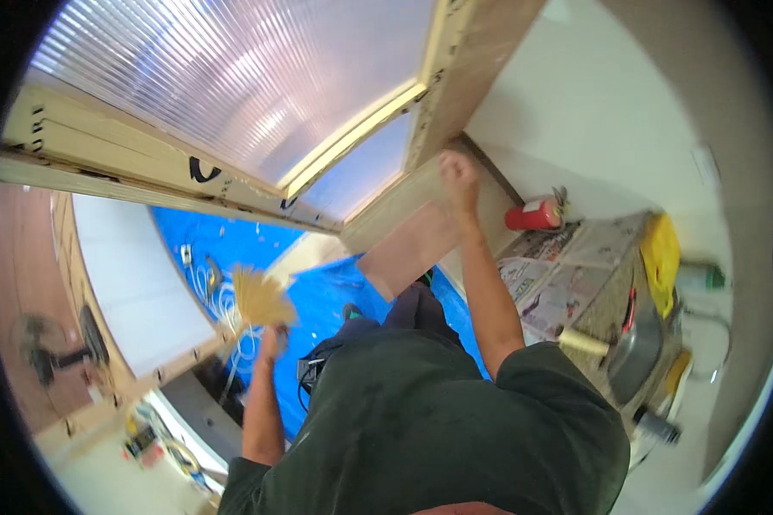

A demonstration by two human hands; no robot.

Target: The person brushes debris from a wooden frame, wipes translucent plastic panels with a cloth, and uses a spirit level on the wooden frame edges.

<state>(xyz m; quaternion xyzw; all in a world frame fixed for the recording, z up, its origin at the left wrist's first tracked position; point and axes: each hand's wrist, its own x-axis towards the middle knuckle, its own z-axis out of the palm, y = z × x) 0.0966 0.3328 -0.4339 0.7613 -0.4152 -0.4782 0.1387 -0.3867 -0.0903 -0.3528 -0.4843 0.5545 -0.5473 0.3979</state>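
Note:
My left hand (272, 343) is closed around the handle of a straw-coloured hand broom (262, 298), its bristles fanned out upward. The bristles are beside the wooden-framed panels, above the blue floor sheet (322, 296). My right arm reaches up and forward. At its end my right hand (460, 174) is closed, its fingers curled near the corner of the wall; I cannot make out whether anything is in it. A flat, pinkish rectangular sheet (410, 249) shows beside my right forearm; what holds it is unclear.
A wooden frame (189, 163) with ribbed translucent panels (258, 77) rises in front. On the right are a red fire extinguisher (534, 215), a newspaper-covered surface (550, 287), a grey tray (637, 356) and yellow plastic (660, 262). Left are a fan (43, 343) and white cables (204, 283).

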